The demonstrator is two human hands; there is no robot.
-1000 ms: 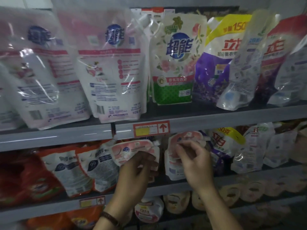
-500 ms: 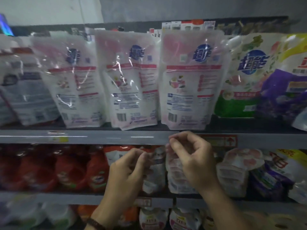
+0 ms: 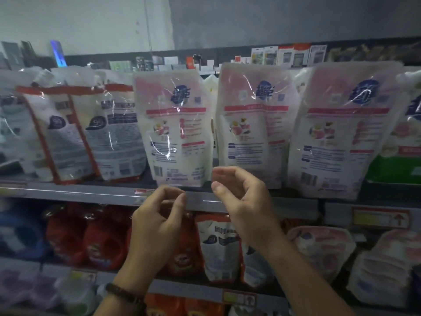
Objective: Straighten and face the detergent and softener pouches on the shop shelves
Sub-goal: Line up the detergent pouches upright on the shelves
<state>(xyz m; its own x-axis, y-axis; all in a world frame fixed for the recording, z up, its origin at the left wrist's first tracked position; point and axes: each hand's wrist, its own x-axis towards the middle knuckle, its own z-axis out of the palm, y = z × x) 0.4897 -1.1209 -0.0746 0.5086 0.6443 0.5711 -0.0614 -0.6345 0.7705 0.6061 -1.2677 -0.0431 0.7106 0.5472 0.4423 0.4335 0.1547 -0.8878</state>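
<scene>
Left hand (image 3: 157, 226): hovers in front of the upper shelf edge (image 3: 91, 194). Fingers loosely curled, thumb near forefinger, nothing in it. A dark bracelet (image 3: 123, 293) is on the wrist.
Right hand (image 3: 248, 201): a little higher and to the right, fingers loosely curled and empty. Its fingertips sit before the foot of the gap between two pouches; we cannot tell whether they touch either.
Pink-and-white pouches (image 3: 255, 128): three in a row on the upper shelf, middle to right. Barcodes and small print face us, so we judge them back to front. The rightmost looks tilted.
Red-trimmed pouches (image 3: 75, 133): left of those on the same shelf, tilted and overlapping, small print outward.
Green pouch (image 3: 396, 165): far right, partly hidden behind the pink row.
Lower shelf: red containers (image 3: 102, 242) at left, too blurred to name. A white pouch (image 3: 218, 247) sits below the hands, with slumped pink pouches (image 3: 319, 249) at right.
Step in hand: we read this as a reach for the left or middle pink pouch, to turn it.
Risk, toppling: the pouches stand close together, so swinging one round could knock a neighbour off the front edge.
Risk, slipping: the film looks glossy and the contents soft. A pinch at the bottom corner alone may let the pouch sag or slide out.
Risk, crowding: the leaning red-trimmed pair may fall into any gap we open.
</scene>
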